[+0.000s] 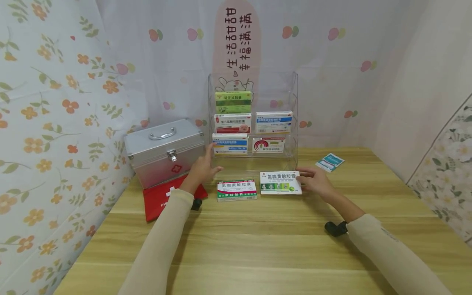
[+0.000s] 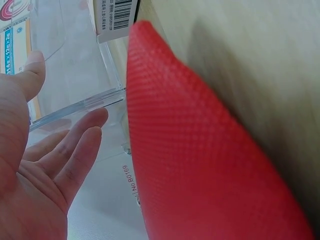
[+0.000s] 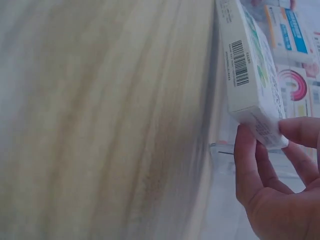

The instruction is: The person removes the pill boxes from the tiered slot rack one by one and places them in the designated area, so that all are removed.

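My right hand pinches the right end of a white medicine box with green pictures, at the lower front of the clear display rack. In the right wrist view the thumb and fingers grip the corner of this box. My left hand is at the rack's lower left side, fingers spread, holding nothing. The left wrist view shows its thumb by a blue-and-white box; whether they touch, I cannot tell. Right of this hand lies a white, red and green medicine box.
Upper tiers hold a green box, a red-and-white box, blue-and-white boxes and a box with red rings. A silver case and red first-aid pouch stand left. A teal-and-white packet lies right.
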Tool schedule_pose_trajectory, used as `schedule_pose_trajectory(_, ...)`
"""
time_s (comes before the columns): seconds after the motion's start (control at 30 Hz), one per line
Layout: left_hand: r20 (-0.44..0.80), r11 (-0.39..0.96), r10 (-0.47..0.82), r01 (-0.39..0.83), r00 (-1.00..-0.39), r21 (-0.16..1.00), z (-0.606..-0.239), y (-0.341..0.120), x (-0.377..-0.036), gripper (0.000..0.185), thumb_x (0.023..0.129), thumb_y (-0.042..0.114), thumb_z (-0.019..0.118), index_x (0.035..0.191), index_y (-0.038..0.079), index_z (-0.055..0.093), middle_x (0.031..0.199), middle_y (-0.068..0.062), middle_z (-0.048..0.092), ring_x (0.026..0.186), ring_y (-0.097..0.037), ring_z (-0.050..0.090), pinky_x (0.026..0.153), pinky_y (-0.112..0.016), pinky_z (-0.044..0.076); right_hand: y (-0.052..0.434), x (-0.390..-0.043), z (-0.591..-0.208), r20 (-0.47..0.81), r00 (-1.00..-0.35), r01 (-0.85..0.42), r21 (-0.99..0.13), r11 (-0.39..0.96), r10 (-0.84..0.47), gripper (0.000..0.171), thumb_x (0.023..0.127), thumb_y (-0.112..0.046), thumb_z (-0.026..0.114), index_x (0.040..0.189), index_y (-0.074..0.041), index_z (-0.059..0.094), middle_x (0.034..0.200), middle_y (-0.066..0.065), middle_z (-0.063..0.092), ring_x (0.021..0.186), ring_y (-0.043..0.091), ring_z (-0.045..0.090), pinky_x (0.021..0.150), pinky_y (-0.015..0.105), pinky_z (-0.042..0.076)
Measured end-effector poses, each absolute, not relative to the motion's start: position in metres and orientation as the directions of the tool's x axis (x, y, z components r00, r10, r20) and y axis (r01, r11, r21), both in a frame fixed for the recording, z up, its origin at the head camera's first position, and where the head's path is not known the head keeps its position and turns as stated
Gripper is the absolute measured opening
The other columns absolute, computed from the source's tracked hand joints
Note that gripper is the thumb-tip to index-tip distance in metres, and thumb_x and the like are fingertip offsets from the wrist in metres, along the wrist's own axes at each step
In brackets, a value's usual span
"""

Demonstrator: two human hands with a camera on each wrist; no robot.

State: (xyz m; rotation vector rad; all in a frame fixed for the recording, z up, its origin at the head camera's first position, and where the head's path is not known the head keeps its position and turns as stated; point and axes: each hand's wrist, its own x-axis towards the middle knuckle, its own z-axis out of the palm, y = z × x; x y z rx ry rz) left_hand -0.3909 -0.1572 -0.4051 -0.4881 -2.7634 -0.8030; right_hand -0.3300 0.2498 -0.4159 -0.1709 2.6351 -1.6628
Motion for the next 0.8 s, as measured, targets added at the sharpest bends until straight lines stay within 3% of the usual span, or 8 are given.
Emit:
schedule_pose_trajectory(0.17, 0.297, 0.783, 0.246, 0.370, -0.922, 0.500, -0.403, -0.158, -0.388, 0.097, 0.087, 0.028, 0.078, 0.154, 0.028, 0.007, 0.087, -0.022, 0.063, 0.070, -0.032, 0.059, 0.066, -0.047, 0.052, 0.245, -0.335, -0.417, 0.032, -0.991, -0.092, -0.861, 0.500, -0.127, 0.047, 0.097, -0.010, 0.062, 0.140, 0.005, 0.049, 0.127, 0.036, 0.056, 0.086, 0.022, 0.070, 0.069, 0.033, 0.059)
schedule_pose_trajectory(0.4, 0.288, 0.799, 0.252, 0.366, -0.924, 0.477, -0.403, -0.155, -0.390, 0.097, 0.088, 0.030, 0.077, 0.154, 0.027, 0.006, 0.071, -0.013, 0.054, 0.063, -0.029, 0.055, 0.060, -0.042, 0.050, 0.241, -0.340, -0.418, -0.016, -0.991, -0.056, -0.855, 0.516, -0.133, 0.037, 0.095, -0.009, 0.065, 0.124, 0.010, 0.051, 0.117, 0.034, 0.062, 0.078, 0.017, 0.068, 0.062, 0.030, 0.057)
schedule_pose_trajectory(0.8, 0.264, 0.800, 0.239, 0.344, -0.934, 0.491, -0.400, -0.154, -0.389, 0.098, 0.088, 0.029, 0.077, 0.154, 0.029, 0.004, 0.078, -0.018, 0.058, 0.069, -0.033, 0.059, 0.065, -0.046, 0.052, 0.237, -0.342, -0.419, -0.050, -0.993, -0.016, -0.849, 0.527, -0.111, 0.040, 0.097, -0.012, 0.063, 0.130, 0.010, 0.054, 0.116, 0.033, 0.063, 0.080, 0.014, 0.067, 0.065, 0.027, 0.057)
